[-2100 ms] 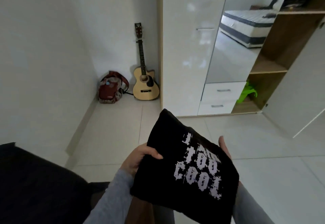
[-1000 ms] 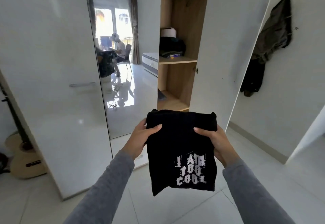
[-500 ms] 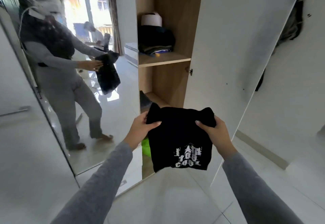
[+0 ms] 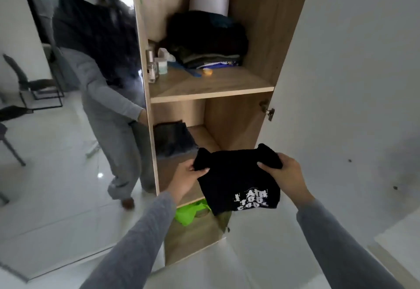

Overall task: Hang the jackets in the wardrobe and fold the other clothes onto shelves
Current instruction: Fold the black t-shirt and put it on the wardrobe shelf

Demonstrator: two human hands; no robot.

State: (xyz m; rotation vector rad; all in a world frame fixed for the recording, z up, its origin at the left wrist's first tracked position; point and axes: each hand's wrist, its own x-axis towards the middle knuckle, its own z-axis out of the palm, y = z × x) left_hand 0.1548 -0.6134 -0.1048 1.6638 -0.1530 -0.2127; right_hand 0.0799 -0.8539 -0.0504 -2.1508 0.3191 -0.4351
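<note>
With our left hand (image 4: 186,176) and right hand (image 4: 284,173) pinching the folded black T-shirt (image 4: 236,182), we have yet to shelve it beside the folded dark garment (image 4: 172,141).

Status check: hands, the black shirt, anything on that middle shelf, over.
Left grip and right grip pinch folded black shirt by top corners. Shirt held before the middle shelf. Dark folded garment occupies shelf's left side.

Black, white-lettered shirt (image 4: 236,182); green cloth (image 4: 188,213)
</note>
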